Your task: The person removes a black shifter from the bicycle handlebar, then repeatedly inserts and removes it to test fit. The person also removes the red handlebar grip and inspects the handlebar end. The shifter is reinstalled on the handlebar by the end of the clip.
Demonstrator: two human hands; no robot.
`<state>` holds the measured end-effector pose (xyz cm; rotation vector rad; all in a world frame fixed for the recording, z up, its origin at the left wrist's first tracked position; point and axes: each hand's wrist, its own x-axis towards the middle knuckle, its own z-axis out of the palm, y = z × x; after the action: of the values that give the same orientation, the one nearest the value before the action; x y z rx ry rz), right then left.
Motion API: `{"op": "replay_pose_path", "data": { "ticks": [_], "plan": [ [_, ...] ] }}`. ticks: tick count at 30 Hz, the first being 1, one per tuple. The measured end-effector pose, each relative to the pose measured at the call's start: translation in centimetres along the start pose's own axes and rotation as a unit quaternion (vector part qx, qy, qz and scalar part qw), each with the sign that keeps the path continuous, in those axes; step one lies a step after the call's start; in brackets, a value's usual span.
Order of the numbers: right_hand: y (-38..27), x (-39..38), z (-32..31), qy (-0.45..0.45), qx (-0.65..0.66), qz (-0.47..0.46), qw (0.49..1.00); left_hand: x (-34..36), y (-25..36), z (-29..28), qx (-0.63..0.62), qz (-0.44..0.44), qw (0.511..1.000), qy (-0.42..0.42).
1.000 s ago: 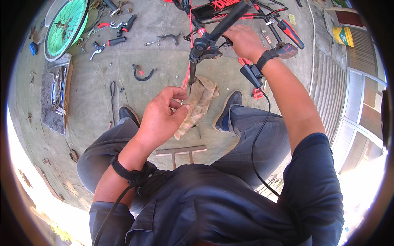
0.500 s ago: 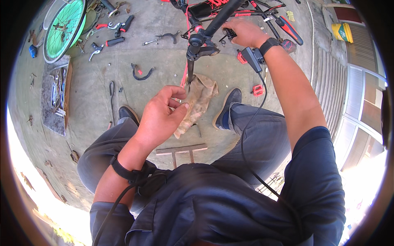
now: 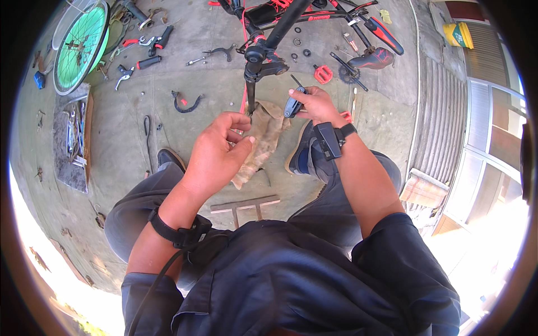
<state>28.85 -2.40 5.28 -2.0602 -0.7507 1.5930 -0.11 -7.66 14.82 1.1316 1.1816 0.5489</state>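
My left hand (image 3: 220, 148) is curled beside a stained rag (image 3: 262, 154) and red cables (image 3: 244, 98), below the fork tube; whatever its fingers hold is hidden. My right hand (image 3: 317, 105) grips a grey-and-black folding multi-tool (image 3: 293, 103) with a thin bit sticking out. Just above both hands is a black bicycle frame (image 3: 280, 28) with red details, its fork (image 3: 255, 56) pointing down between them.
A green wheel (image 3: 78, 47) lies upper left, above a tray of wrenches (image 3: 75, 129). Brake levers, grips (image 3: 148, 61), a red pedal (image 3: 322, 74) and a crank (image 3: 347, 71) lie about. A yellow bucket (image 3: 458, 36) stands right; a T-shaped piece (image 3: 244, 204) lies between my legs.
My right hand has come down and left from the frame with the multi-tool, now showing clearly in it. My left hand has shifted only slightly.
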Motion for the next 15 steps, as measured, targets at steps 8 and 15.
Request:
{"op": "replay_pose_path", "data": {
  "ticks": [8, 15],
  "plan": [
    [1.0, 0.1, 3.0, -0.028, 0.100, 0.044, 0.994, -0.2, -0.4, 0.1, 0.005, 0.009, 1.000, 0.017],
    [1.1, 1.4, 3.1, -0.047, 0.134, 0.055, 0.988, -0.1, -0.3, 0.1, 0.014, 0.004, 1.000, 0.013]
  ]
}}
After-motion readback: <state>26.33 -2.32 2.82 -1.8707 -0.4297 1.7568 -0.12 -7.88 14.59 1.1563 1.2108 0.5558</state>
